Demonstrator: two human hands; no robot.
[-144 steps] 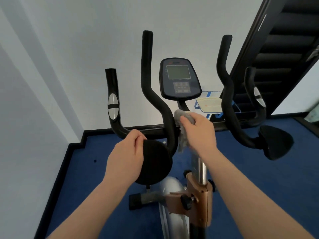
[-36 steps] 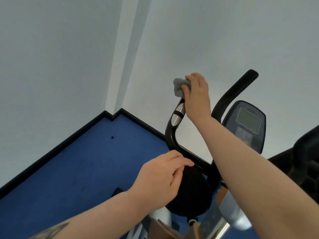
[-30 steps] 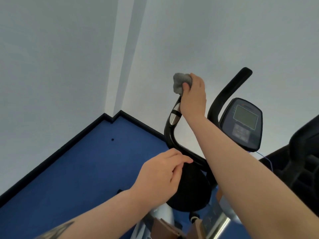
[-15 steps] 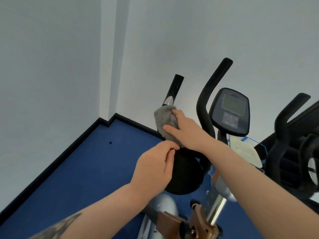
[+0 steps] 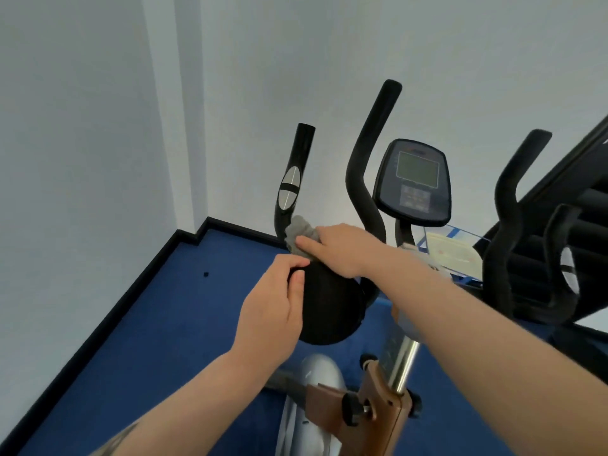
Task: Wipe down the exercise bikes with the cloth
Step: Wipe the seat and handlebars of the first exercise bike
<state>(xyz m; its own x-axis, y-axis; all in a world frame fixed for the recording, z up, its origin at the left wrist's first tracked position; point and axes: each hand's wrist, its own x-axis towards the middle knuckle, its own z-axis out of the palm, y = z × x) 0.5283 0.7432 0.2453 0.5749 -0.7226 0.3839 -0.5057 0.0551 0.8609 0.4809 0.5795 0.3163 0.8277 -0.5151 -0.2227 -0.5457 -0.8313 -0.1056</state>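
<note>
Right hand (image 5: 339,250) presses grey cloth (image 5: 297,233) against the left handlebar's (image 5: 289,192) bend, fingers apparently curled round it; left hand (image 5: 273,311) pinches the black pad (image 5: 329,311); console (image 5: 414,182) far right.

Your cloth (image 5: 297,232), at the centre of the frame, is plain pale grey. The handlebars (image 5: 365,179) above it are matt black, and the leftmost grip carries a silver oval plate (image 5: 289,193) crossed by a black band. The console (image 5: 414,182) right of centre is dark grey with a dull green-grey screen. Below your hands, the round pad (image 5: 329,311) is black. At the bottom of the frame you see a copper-brown clamp (image 5: 378,406), a chrome post (image 5: 403,366) and a silver body (image 5: 316,383). The carpet (image 5: 158,324) is deep blue with a black skirting edge; the walls (image 5: 82,126) are pale grey-white.
</note>
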